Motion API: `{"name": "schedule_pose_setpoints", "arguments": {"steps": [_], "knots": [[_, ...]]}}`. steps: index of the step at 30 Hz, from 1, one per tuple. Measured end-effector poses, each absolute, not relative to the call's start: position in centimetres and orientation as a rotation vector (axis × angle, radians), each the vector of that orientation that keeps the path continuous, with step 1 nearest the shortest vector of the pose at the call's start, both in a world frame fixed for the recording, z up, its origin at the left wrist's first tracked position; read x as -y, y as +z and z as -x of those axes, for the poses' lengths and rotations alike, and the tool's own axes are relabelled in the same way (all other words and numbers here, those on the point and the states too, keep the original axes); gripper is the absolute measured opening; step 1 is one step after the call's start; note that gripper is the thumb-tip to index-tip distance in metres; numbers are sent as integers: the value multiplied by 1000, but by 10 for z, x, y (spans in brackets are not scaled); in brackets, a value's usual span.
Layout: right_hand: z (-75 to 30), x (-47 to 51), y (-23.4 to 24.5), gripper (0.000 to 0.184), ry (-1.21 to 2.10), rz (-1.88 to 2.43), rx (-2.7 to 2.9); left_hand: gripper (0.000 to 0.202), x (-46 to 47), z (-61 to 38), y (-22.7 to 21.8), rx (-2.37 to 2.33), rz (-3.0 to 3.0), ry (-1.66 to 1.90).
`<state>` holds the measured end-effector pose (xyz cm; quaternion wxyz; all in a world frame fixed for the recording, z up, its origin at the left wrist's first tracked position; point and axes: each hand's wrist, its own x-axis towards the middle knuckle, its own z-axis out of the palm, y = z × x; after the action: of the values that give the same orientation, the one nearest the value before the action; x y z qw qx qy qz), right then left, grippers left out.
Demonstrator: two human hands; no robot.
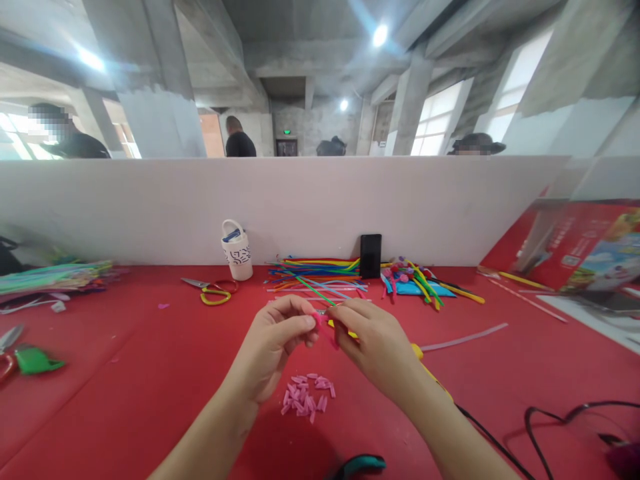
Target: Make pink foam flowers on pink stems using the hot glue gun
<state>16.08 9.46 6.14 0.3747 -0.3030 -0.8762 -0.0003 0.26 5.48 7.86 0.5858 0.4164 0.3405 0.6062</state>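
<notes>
In front of me, my left hand (280, 333) pinches a small bright pink piece (320, 320) between thumb and forefinger. My right hand (370, 337) is closed, its fingertips meeting the right side of the same piece; what else they may hold is hidden. A pink strip hangs down between the hands. Below them a loose pile of small pink cut pieces (305, 397) lies on the red table (200, 400). Partly covered by my right hand and forearm is a yellow tool (417, 350), with a black cord trailing to the right.
Colourful fuzzy stems (310, 270) lie behind my hands, beside a black phone (371, 256) and a white cup (237, 253). Scissors (213, 290) rest at left, more scissors (10, 347) farther left. A teal-and-black handle (365, 465) lies at the near edge. A white partition (300, 200) closes the back.
</notes>
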Motion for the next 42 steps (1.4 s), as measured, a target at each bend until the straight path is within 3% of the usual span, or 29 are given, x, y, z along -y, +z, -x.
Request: {"name": "schedule_pose_setpoints", "arguments": {"steps": [10, 15, 23, 34, 42], "knots": [[-158, -84, 68, 16, 49, 712, 2165, 3, -57, -5, 77, -853, -1061, 1420], [-156, -73, 72, 31, 219, 711, 2134, 13, -57, -11, 75, -989, -1220, 1523], [-153, -75, 69, 22, -155, 596, 2129, 12, -58, -10, 71, -1251, -1495, 1530], [-169, -57, 89, 12, 601, 676, 1592, 18, -55, -11, 72, -1438, -1929, 1259], [-181, -88, 92, 7, 935, 622, 1096, 8, -46, 0, 83, -1024, -1568, 1009]]}}
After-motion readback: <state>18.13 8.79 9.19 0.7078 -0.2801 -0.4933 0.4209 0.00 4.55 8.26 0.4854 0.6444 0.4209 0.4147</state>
